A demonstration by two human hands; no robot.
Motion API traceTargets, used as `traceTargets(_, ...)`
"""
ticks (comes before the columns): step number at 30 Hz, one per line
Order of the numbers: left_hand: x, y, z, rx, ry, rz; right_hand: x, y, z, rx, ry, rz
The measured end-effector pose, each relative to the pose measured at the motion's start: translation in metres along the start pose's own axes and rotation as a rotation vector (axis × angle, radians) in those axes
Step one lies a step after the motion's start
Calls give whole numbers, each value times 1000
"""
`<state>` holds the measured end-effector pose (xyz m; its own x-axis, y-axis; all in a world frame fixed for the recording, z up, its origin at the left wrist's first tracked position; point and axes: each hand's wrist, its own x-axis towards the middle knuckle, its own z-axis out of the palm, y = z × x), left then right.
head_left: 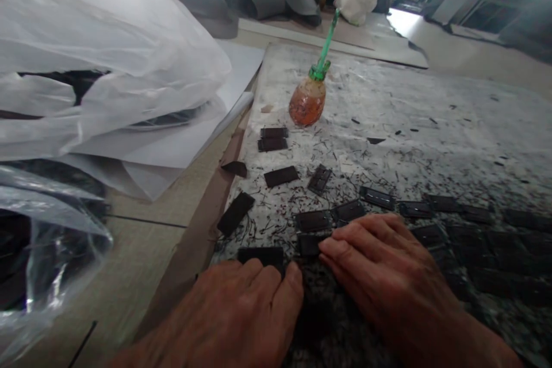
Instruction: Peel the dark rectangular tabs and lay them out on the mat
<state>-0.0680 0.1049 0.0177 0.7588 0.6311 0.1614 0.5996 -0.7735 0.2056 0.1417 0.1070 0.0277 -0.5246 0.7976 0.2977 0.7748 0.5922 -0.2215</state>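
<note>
The relation that counted was between the right hand (379, 264) and the small dark piece (308, 245) at its fingertips. The piece lay on the worktop (388, 103) to the left of that hand, its long axis running roughly left to right across the view, so that its right end met the bunched fingertips while its left end stayed uncovered. The right hand was the nearer of the two, its fingers held close together and reaching over that end; whether its grip was pinched on the piece or merely pressing it down, I cannot tell. The left hand (248, 307) lay on the other side, its thumb just short of the piece's left end, nearer the wearer. Its fingers were bent and met the near edge of a second dark piece (261, 254), which lay just beyond the knuckles, its long axis also crosswise; the underside of that hand was hidden, so I cannot tell whether its grip was closed on anything. Just beyond the first piece lay a framed dark piece (313, 220), set nearly parallel to it. A bottle of orange liquid (307, 103) stood farther off, well apart from both hands.
</note>
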Motion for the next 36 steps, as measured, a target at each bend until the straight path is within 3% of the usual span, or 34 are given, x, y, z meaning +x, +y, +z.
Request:
traceTargets(8,4,2,-4,39,-74,22,6,5,-6,51,-59,17)
traceTargets(14,6,3,-7,139,-269,-8,8,5,-4,48,-32,28)
traceTargets(18,6,3,-6,124,-270,5,6,7,-3,107,53,132)
traceTargets(24,2,0,2,86,-278,-14,-1,15,-19,76,206,385)
traceTargets(36,0,0,5,68,-215,-39,-5,15,-23,316,191,589)
